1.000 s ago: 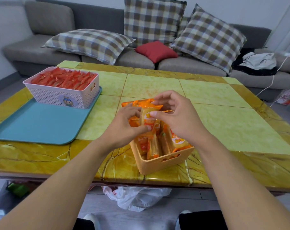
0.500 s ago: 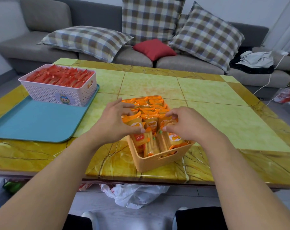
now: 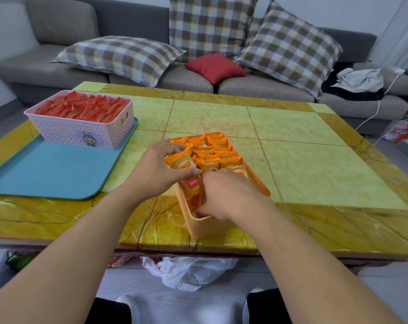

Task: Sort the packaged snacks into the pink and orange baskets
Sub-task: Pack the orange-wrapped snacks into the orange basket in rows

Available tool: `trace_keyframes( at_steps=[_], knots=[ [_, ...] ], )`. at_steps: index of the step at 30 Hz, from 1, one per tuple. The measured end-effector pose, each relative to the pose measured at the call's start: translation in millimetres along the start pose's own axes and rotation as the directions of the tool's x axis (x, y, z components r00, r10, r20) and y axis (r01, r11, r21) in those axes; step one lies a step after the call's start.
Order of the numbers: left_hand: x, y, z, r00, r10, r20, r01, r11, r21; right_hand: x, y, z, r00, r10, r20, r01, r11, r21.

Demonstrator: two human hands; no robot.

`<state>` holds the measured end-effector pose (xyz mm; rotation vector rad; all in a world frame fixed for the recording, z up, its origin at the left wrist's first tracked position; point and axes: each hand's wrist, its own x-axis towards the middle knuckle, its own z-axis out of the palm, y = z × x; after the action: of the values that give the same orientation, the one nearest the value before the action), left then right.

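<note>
The orange basket (image 3: pixel 205 226) stands at the table's near edge, packed with several orange snack packets (image 3: pixel 212 150). My left hand (image 3: pixel 156 170) grips the front orange packet (image 3: pixel 187 168) at the basket's near left, thumb on its face. My right hand (image 3: pixel 228 195) reaches down into the basket's near end beside that packet, its fingertips hidden among the packets. The pink basket (image 3: pixel 81 132) sits at the far left on a blue tray (image 3: pixel 48 174), filled with red snack packets (image 3: pixel 83 108).
The yellow-green marble table (image 3: pixel 315 164) stretches to the right and behind the orange basket. A grey sofa (image 3: pixel 263 87) with checked cushions lies beyond it. A white plastic bag (image 3: pixel 189 270) lies on the floor under the near edge.
Both hands dropped from holding a packet above the orange basket to its near end. The right hand has pushed down inside; the left hand now holds the front packet.
</note>
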<state>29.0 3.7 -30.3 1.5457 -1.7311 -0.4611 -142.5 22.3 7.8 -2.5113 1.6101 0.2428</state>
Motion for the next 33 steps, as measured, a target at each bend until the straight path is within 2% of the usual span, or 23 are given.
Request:
trace_keyframes(
  at_steps=[4,7,9,13,15,18,20,22,24,27,31,33],
  knots=[
    [-1,-7,-4,0.994,-0.102,0.045,0.108,0.981,-0.158,2,-2,0,0.998,0.047,0.029,-0.049,0.996,0.079],
    [1,-5,-6,0.993,-0.097,0.067,0.106,0.981,-0.164,-4,8,-12,0.996,0.074,0.056,-0.082,0.985,0.154],
    [1,-2,-8,0.995,-0.072,0.067,0.080,0.989,-0.121,-9,16,-21,0.993,0.120,-0.002,-0.117,0.972,0.206],
    [3,0,-4,0.992,-0.024,0.127,0.024,1.000,-0.001,-17,34,-35,0.944,0.235,-0.231,-0.148,0.929,0.340],
    [1,-1,4,0.980,-0.029,0.197,0.012,0.996,0.086,-15,46,-38,0.907,0.295,-0.302,-0.118,0.865,0.488],
    [-3,3,17,0.969,-0.070,0.238,0.038,0.990,0.137,-6,60,-32,0.904,0.335,-0.265,-0.050,0.699,0.714],
    [-4,7,22,0.968,-0.101,0.230,0.076,0.991,0.114,-2,64,-28,0.931,0.294,-0.215,0.009,0.573,0.820],
    [-4,10,25,0.968,-0.124,0.219,0.104,0.989,0.103,0,67,-26,0.954,0.217,-0.207,0.071,0.507,0.859],
    [-4,11,25,0.965,-0.134,0.224,0.114,0.988,0.100,0,67,-25,0.962,0.131,-0.239,0.133,0.541,0.830],
    [-6,14,24,0.962,-0.132,0.238,0.113,0.989,0.092,1,65,-21,0.965,0.038,-0.260,0.174,0.647,0.743],
    [-6,12,20,0.959,-0.104,0.262,0.079,0.991,0.104,3,61,-14,0.988,-0.077,-0.133,0.144,0.758,0.636],
    [-5,7,18,0.945,-0.117,0.307,0.074,0.986,0.150,3,60,-11,0.987,-0.133,-0.093,0.162,0.775,0.611]
  ],
)
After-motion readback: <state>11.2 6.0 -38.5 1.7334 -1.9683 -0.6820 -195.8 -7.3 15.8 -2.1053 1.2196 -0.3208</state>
